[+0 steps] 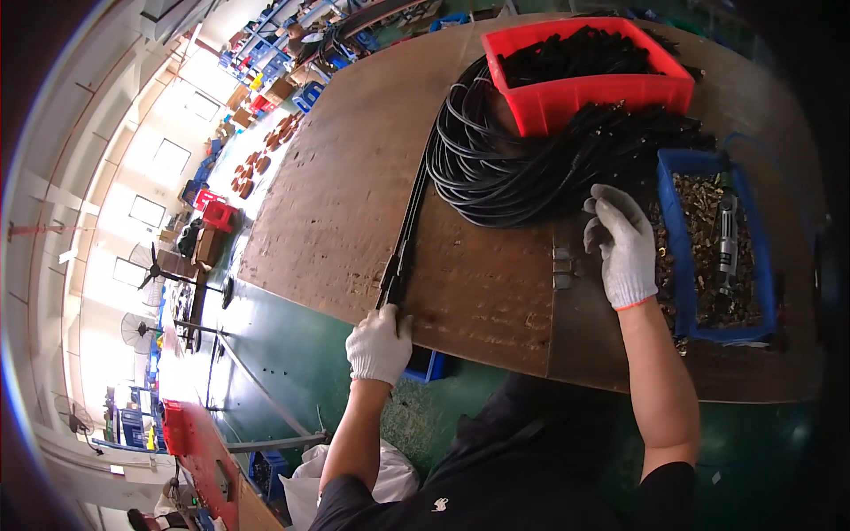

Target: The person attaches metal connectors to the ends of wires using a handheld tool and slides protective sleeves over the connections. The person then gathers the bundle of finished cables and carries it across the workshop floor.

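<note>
cables [496, 199], blue bin [730, 335] on brown table [345, 159]

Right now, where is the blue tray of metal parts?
In the head view, the blue tray is on the table at right, right of the gloved right hand and nearer than the red bin.

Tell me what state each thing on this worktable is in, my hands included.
Left hand: gloved, closed
Black cables: gripped in that hand, fairly straight
Right hand: gloved, open, apparently empty
Cable coil: wound in loops
Red bin: filled with black parts
Blue tray: holding small metal parts
Silver tool: lying on the metal parts
</note>
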`<state>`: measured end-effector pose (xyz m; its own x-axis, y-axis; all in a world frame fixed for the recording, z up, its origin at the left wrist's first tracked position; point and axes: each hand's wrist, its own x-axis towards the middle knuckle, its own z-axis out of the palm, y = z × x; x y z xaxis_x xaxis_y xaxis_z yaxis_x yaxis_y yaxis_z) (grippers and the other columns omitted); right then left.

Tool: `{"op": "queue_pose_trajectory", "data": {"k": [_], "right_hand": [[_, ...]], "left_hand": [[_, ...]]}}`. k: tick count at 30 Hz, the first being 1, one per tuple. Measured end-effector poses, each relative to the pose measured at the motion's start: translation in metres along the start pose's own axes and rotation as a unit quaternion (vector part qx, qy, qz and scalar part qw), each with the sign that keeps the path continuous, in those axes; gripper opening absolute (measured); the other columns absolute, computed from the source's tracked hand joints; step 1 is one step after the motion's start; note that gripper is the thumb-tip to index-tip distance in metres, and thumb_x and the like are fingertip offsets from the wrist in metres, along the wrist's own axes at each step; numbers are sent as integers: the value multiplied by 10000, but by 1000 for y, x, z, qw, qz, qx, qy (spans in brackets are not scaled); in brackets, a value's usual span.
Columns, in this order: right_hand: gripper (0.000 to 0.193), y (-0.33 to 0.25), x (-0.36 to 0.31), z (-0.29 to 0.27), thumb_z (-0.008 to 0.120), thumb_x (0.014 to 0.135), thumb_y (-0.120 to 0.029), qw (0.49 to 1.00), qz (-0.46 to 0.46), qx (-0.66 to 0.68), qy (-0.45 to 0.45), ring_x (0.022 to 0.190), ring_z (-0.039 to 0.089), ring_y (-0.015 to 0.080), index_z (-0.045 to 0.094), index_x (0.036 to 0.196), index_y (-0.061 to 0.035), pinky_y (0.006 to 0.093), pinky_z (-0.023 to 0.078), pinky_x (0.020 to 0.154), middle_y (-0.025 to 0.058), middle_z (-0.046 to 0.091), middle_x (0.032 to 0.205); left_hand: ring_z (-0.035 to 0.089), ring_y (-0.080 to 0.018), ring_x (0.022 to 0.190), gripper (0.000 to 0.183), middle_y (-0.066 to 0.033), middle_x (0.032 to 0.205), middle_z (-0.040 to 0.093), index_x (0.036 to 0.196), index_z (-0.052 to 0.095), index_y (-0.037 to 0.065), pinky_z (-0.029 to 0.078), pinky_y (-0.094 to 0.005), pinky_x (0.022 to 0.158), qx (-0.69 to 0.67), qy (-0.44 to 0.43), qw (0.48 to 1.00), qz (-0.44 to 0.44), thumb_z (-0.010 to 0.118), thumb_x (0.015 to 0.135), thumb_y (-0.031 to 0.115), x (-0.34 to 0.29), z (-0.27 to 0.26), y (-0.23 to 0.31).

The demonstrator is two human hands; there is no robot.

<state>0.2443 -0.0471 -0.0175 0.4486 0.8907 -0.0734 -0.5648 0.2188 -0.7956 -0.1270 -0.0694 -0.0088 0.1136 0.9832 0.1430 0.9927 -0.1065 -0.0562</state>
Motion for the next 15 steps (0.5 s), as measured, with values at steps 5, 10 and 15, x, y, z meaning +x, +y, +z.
{"op": "queue_pose_trajectory", "data": {"k": [5,10,15], "right_hand": [[202,7,-3,1,678,996,-79,999,11,-23,-24,656,624,87,725,1188,-41,235,483,590,65,741,986],[193,3,-8,5,671,1008,-83,998,24,-31,-48,641,614,66,727,1189,-48,223,471,567,48,730,953],[201,1,-11,9,655,1008,-103,995,39,-61,-63,648,609,82,718,1188,-38,234,450,561,44,714,940]], "left_hand": [[728,-408,935,333,-201,1003,742,1043,711,74,565,-514,828,-16,-26,998,-58,667,971,397,3,0,10],[734,-401,946,321,-204,1000,752,1004,724,75,568,-503,825,-27,3,998,-58,663,974,389,1,-8,6],[747,-355,1003,292,-190,1103,766,1225,739,111,580,-409,886,-212,-66,974,-39,667,968,230,2,-15,5]]}}
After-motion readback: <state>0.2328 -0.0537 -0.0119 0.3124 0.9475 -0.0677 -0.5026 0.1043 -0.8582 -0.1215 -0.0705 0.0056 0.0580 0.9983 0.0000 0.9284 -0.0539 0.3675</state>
